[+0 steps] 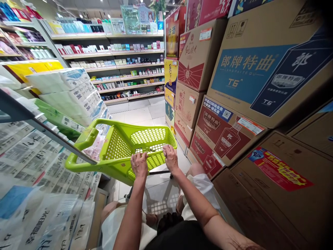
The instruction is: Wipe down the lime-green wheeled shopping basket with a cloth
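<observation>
Pale tiled floor [130,114] opens beyond the lime-green shopping cart [114,171], running up to the foot of the shelving unit [135,51] at the back. On the right only a narrow strip of tile separates the cart's end from the stacked liquor cartons [241,73]. On the left the cart's looped handle [78,168] reaches over to the wrapped paper packs [75,100]; whether it touches them is hard to tell from this angle. A grey metal bar [65,141] slants across the view in front of that end. The person's knees and feet stand close on the near side, taking up most of the floor there.

The cart sits in the aisle between packs and cartons, its long axis lying crosswise, handle to the left, basket end to the right. Its perforated basket faces up. The left hand [139,164] is clamped on the near rim, fingers curled over it; the right hand [170,158] grips the same rim farther right, near the corner.
</observation>
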A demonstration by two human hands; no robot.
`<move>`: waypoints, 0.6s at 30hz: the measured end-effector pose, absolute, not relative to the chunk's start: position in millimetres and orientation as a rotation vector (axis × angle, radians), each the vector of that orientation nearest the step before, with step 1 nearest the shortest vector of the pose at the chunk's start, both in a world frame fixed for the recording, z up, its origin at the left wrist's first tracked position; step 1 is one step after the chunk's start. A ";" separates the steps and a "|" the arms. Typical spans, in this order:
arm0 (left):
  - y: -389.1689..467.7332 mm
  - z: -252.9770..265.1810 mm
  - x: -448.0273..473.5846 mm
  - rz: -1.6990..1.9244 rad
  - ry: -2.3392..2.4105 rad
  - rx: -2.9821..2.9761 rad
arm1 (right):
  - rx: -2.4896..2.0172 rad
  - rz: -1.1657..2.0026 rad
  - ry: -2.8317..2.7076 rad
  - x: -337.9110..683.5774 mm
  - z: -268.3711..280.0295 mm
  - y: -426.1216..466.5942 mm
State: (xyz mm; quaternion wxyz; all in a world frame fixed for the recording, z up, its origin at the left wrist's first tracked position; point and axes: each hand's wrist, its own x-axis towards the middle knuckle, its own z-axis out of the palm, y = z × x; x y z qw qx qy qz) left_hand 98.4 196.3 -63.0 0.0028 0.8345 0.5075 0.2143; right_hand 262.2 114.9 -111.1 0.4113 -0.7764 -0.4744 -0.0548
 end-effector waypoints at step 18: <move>171.8 -48.3 93.4 0.916 1.581 2.688 | -1.923 -0.128 -1.288 255.7 -89.1 127.1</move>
